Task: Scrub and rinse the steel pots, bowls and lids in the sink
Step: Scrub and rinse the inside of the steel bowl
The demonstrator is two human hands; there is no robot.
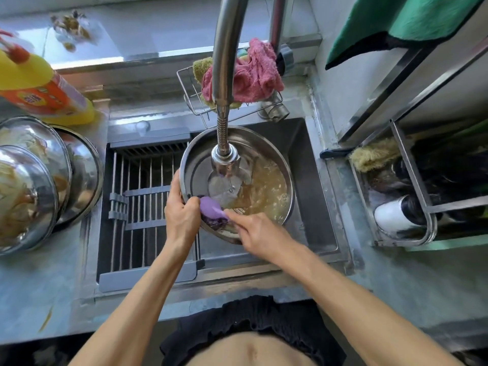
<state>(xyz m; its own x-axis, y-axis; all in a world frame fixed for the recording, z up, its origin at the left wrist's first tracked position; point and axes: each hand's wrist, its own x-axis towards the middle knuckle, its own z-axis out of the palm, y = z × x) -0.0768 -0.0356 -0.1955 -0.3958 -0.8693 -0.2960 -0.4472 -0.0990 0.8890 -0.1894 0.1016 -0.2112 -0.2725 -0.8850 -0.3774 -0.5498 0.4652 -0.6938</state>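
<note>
Over right half of sink [317, 180], under faucet head [225, 158]: steel pot [195, 165] tipped, mouth facing up and toward camera, near rim low, far rim high; round, so no real long axis, but tilt axis runs from near-left to far-right. Brownish water with food bits pooled on lower right side of pot interior, stream from faucet hitting the bottom. Left hand [182, 215] clamped on near-left rim, fingers curled together over the edge, thumb outside on the wall. Right hand [260, 233] wrapped around handle of purple brush [211, 208], fingers closed tight on it; brush head with dark bristles pressed at inner wall near rim, just beside left hand; brush long axis roughly left-right, head pointing left toward left hand. Step in hand, by judgement: scrubbing inside of this pot under running water, early in the whole task, since stacked steel bowls [34, 186] on counter at left look soiled with residue. Next move likely calls for sweeping brush around inner wall and bottom, rotating pot with left hand, then tipping further to dump dirty water and rinsing clean. Risk: wet rim slipping from grip, splash over sink edge. Drain rack [142, 207] spanning left half of sink, bare. Yellow detergent bottle [39, 83] lying on counter far left; pink cloth [253, 75] in wire caddy behind faucet.
</note>
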